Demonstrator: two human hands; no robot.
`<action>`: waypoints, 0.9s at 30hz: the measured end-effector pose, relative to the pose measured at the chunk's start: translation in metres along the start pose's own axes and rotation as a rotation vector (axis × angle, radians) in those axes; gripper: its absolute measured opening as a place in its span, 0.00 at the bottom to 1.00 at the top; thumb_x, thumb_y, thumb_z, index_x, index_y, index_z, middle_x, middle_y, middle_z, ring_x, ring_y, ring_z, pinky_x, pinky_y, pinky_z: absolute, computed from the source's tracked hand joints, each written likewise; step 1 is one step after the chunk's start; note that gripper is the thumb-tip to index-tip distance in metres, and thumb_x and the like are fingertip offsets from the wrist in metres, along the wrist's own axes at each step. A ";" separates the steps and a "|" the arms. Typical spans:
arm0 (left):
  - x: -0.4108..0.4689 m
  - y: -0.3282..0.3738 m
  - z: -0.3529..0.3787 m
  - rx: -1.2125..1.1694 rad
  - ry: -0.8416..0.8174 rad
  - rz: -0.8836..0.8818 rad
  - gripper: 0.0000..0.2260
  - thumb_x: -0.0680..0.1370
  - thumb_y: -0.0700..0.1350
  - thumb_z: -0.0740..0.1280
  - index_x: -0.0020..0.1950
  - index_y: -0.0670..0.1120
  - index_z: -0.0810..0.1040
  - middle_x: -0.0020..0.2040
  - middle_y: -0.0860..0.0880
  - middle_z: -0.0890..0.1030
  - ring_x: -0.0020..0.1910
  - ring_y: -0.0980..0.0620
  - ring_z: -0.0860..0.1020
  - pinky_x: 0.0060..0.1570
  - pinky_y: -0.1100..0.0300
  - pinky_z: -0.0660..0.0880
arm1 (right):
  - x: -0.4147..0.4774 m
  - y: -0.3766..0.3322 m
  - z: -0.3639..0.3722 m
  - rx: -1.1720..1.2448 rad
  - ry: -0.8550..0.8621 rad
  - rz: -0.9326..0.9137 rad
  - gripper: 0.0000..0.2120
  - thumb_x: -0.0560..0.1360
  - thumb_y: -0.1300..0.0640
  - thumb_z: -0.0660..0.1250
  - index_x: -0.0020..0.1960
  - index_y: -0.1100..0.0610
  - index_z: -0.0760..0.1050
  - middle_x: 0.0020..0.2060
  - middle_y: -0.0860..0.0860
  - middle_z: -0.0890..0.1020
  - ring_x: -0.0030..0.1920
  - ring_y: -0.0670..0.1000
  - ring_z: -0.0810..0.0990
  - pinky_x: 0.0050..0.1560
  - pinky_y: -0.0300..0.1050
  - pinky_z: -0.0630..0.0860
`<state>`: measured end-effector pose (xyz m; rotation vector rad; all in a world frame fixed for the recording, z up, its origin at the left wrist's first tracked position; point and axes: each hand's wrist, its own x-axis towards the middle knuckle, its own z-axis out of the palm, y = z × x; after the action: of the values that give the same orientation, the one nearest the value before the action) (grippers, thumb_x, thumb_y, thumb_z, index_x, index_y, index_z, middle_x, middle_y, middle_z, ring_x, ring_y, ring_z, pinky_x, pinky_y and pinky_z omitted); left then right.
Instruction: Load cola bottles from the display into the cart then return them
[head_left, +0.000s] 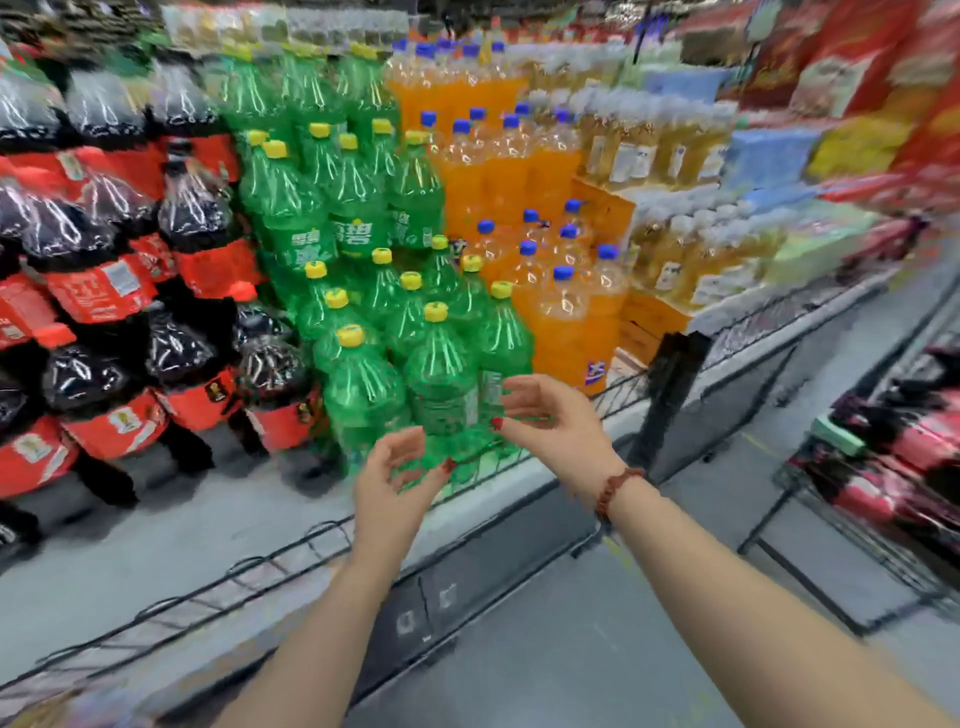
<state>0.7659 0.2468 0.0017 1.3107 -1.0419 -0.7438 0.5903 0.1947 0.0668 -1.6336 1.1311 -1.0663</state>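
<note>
Dark cola bottles (197, 223) with red labels fill the left of the display, stacked in several tiers. Green soda bottles (441, 374) with yellow caps stand in the middle, orange soda bottles (561, 322) with blue caps to their right. My left hand (395, 483) is raised in front of the lowest green bottles, fingers loosely curled, holding nothing. My right hand (550, 415), with a bead bracelet on its wrist, hovers just right of the front green bottle, fingers spread and empty. Both hands are apart from the bottles. The image is motion-blurred.
A grey display base with a low wire rail (291, 551) runs diagonally in front of the bottles. A wire rack (883, 467) with red packs stands at the right. Grey aisle floor (597, 623) lies below my arms. Shelves of oil bottles (675, 156) sit at the back right.
</note>
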 end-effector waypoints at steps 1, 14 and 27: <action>-0.010 0.000 0.021 0.007 -0.043 -0.006 0.18 0.70 0.31 0.74 0.54 0.47 0.76 0.49 0.52 0.80 0.45 0.68 0.78 0.47 0.69 0.76 | -0.015 0.009 -0.022 -0.001 0.034 0.033 0.16 0.71 0.64 0.73 0.54 0.50 0.75 0.49 0.53 0.81 0.53 0.52 0.80 0.55 0.46 0.77; -0.108 0.025 0.275 -0.082 -0.656 -0.054 0.18 0.70 0.32 0.75 0.52 0.51 0.77 0.51 0.50 0.81 0.51 0.58 0.79 0.48 0.69 0.76 | -0.193 0.081 -0.259 0.007 0.668 0.255 0.15 0.71 0.65 0.72 0.50 0.49 0.75 0.44 0.48 0.81 0.47 0.47 0.79 0.48 0.36 0.75; -0.082 0.020 0.506 -0.156 -0.977 -0.096 0.19 0.72 0.34 0.74 0.61 0.45 0.75 0.55 0.49 0.80 0.55 0.53 0.79 0.50 0.70 0.76 | -0.196 0.176 -0.394 0.159 1.138 0.431 0.15 0.71 0.67 0.72 0.55 0.57 0.76 0.47 0.55 0.82 0.48 0.50 0.80 0.43 0.30 0.76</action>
<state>0.2689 0.1215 -0.0198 0.8365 -1.6347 -1.5807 0.1330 0.2751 -0.0278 -0.5002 1.9118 -1.7634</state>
